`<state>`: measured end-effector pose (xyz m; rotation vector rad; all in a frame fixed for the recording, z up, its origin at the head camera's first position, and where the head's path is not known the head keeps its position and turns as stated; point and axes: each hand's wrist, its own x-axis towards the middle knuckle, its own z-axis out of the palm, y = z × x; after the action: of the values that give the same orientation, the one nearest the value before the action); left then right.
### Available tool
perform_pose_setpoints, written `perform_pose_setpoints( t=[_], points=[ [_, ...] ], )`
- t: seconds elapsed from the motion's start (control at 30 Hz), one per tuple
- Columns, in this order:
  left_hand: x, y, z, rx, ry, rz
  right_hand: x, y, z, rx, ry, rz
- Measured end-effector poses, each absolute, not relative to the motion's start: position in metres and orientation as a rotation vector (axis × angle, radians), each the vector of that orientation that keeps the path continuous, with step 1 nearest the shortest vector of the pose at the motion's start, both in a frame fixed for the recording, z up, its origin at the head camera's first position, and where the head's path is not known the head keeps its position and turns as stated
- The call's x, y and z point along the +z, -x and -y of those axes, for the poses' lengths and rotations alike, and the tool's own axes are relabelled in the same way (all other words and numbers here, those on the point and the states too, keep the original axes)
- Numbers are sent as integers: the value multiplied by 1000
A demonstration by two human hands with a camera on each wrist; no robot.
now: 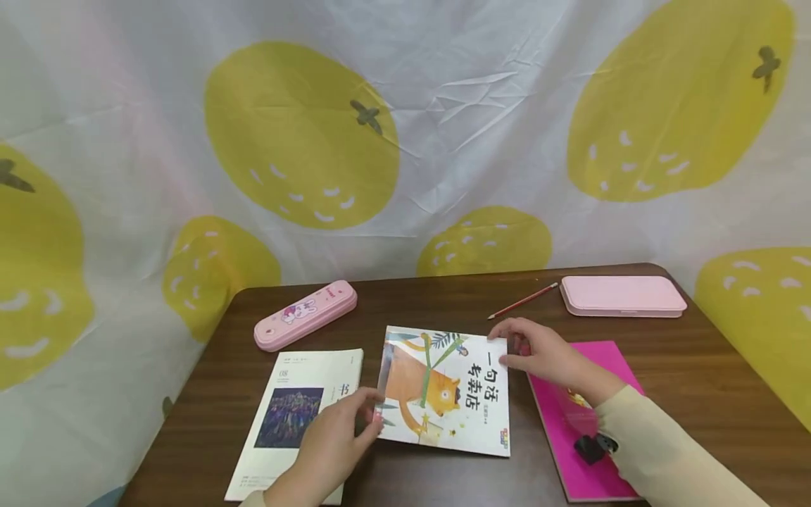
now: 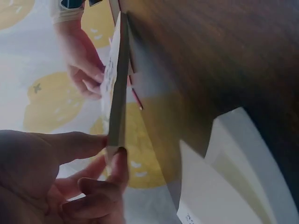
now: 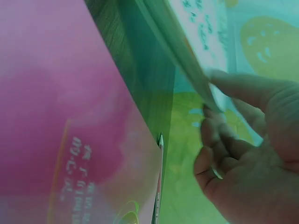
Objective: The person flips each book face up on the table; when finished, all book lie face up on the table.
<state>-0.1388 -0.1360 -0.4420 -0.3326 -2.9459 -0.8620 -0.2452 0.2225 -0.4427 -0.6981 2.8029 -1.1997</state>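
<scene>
Picture book, near-square, no clear long axis, spans between left hand, pinching its lower left edge, and right hand, pinching its upper-right corner.

Can pass over the dark brown wooden table behind the white square picture book, between the pink rabbit-printed pencil case and thin red pencil; meets the cream paperback at left, flat magenta book at right.

The picture book is white with orange artwork, the surface brown, the backdrop white with yellow fruit.
</scene>
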Motion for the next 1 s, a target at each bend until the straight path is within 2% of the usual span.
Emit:
perform_pose_setpoints(
  t=[0.2, 0.77, 1.0],
  points=[
    [-449, 136, 137, -893, 420, 3028, -445, 249, -218, -1035, 853, -2781],
    [-457, 130, 129, -1089, 550, 3102, -447, 272, -205, -833, 988, -2733],
    [-458, 130, 119, -960, 604, 3129, -454, 283, -202, -773, 1054, -2736]
  ],
)
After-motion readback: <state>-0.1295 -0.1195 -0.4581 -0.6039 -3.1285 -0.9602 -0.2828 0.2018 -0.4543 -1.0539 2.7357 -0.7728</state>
